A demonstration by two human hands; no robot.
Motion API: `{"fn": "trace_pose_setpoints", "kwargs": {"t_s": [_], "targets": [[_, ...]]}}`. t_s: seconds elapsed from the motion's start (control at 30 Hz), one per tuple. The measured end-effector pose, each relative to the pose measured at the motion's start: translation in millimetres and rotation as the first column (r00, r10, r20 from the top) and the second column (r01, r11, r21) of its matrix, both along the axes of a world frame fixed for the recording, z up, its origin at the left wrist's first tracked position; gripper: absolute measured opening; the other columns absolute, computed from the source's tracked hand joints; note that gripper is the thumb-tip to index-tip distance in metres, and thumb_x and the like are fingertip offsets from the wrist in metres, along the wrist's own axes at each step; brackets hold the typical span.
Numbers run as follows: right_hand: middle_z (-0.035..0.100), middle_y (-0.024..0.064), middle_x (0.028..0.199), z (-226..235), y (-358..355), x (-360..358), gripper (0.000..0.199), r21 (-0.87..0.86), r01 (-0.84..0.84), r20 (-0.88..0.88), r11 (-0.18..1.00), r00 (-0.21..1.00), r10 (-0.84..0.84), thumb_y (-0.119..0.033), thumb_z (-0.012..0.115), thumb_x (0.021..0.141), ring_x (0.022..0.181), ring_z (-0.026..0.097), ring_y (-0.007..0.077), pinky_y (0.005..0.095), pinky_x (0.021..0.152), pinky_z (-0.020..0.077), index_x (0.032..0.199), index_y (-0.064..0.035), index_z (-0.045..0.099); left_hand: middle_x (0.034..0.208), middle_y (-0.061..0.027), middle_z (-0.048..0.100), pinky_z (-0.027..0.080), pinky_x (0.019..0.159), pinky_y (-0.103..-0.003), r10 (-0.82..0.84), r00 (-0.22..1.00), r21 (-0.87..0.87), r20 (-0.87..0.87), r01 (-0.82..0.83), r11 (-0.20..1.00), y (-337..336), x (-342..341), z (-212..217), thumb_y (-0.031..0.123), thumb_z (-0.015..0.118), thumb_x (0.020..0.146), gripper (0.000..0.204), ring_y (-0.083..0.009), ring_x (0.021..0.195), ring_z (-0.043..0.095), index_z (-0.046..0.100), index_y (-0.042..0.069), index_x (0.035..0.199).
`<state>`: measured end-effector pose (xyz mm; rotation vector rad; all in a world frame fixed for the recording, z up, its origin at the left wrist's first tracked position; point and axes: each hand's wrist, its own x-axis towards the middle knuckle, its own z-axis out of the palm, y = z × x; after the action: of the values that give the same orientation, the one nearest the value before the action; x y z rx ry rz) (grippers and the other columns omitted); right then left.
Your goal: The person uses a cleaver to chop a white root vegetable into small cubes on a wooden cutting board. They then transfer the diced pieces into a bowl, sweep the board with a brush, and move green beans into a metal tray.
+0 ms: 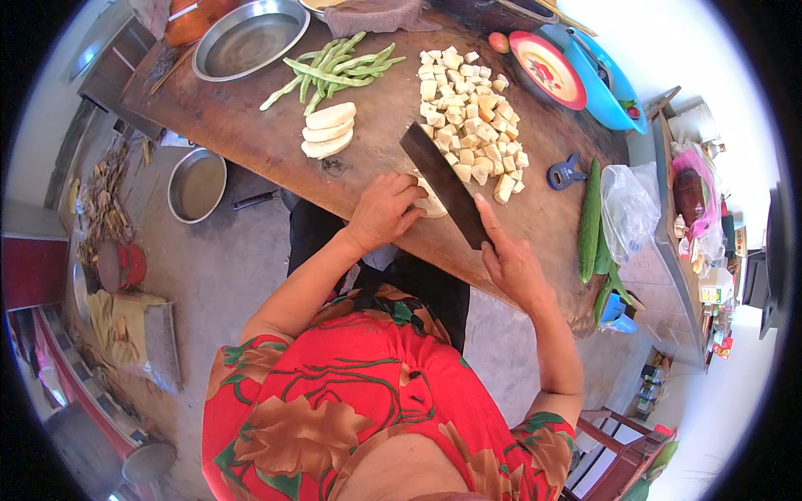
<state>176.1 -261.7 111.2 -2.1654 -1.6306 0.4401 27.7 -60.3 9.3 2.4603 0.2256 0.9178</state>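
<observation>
My right hand [511, 260] grips the handle of a dark cleaver [443, 181], index finger laid along its spine. The blade rests on a pale vegetable slab [432, 204] at the near edge of the wooden table [251, 125]. My left hand [384, 210] presses down on that slab, fingers just left of the blade. A heap of pale cubes [469, 117] lies beyond the blade. Three thick pale slices [328, 129] are stacked to the left, with green beans [330, 71] behind them.
A steel basin [249, 40] stands at the table's far left. A red plate [547, 69] and blue bowl [606, 79] sit far right. Cucumbers [590, 219], a plastic bag [628, 209] and a blue peeler [566, 174] lie right. Another steel pan [197, 184] rests on the floor.
</observation>
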Motion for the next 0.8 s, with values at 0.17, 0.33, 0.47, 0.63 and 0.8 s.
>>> {"fn": "trace_pose_setpoints", "kwargs": {"t_s": [0.17, 0.33, 0.47, 0.63, 0.8], "targets": [[0.064, 0.0185, 0.077, 6, 3, 5, 0.081, -0.092, -0.113, 0.142, 0.989, 0.982, 0.126, -0.002, 0.053, 0.081, 0.062, 0.063, 0.0376, 0.0492, 0.058, 0.0495, 0.153, -0.0214, 0.021, 0.098, -0.0075, 0.059, 0.046, 0.081, -0.038, -0.013, 1.000, 0.041, 0.017, 0.013, 0.999, -1, 1, -3, 0.014, 0.073, 0.073, 0.027, -0.0275, 0.093, 0.057, 0.065, 0.007, 0.098], [0.065, 0.0175, 0.079, 13, 6, 9, 0.083, -0.172, -0.158, 0.185, 0.972, 0.964, 0.190, -0.003, 0.054, 0.080, 0.063, 0.064, 0.0363, 0.0481, 0.056, 0.0507, 0.153, -0.0196, 0.018, 0.099, -0.0082, 0.060, 0.047, 0.081, -0.039, -0.017, 1.000, 0.037, 0.010, 0.016, 0.999, -2, 2, -3, 0.012, 0.071, 0.073, 0.024, -0.0286, 0.092, 0.057, 0.066, 0.006, 0.096], [0.064, 0.0171, 0.077, 17, 12, 5, 0.085, -0.247, -0.166, 0.222, 0.955, 0.949, 0.223, -0.003, 0.055, 0.080, 0.063, 0.064, 0.0355, 0.0479, 0.055, 0.0508, 0.154, -0.0206, 0.016, 0.099, -0.0087, 0.060, 0.048, 0.078, -0.040, -0.039, 0.998, 0.029, -0.041, 0.040, 0.999, -1, 1, -4, 0.012, 0.070, 0.074, 0.021, -0.0297, 0.092, 0.057, 0.066, 0.005, 0.093], [0.064, 0.0154, 0.074, 12, 15, 7, 0.088, -0.262, -0.178, 0.236, 0.949, 0.941, 0.242, -0.004, 0.056, 0.081, 0.063, 0.064, 0.0349, 0.0473, 0.055, 0.0505, 0.155, -0.0214, 0.012, 0.096, -0.0079, 0.060, 0.048, 0.075, -0.040, -0.039, 0.999, 0.008, -0.024, 0.039, 0.999, -2, 3, -4, 0.010, 0.070, 0.074, 0.018, -0.0292, 0.089, 0.057, 0.067, 0.004, 0.091], [0.064, 0.0164, 0.076, 15, 26, 6, 0.090, -0.297, -0.172, 0.148, 0.939, 0.963, 0.223, -0.004, 0.056, 0.080, 0.065, 0.065, 0.0363, 0.0486, 0.055, 0.0499, 0.155, -0.0234, 0.010, 0.094, -0.0094, 0.062, 0.049, 0.075, -0.041, -0.047, 0.999, -0.038, -0.017, 0.046, 0.998, -3, 4, 0, 0.008, 0.071, 0.073, 0.017, -0.0312, 0.087, 0.058, 0.066, 0.003, 0.088]]}}
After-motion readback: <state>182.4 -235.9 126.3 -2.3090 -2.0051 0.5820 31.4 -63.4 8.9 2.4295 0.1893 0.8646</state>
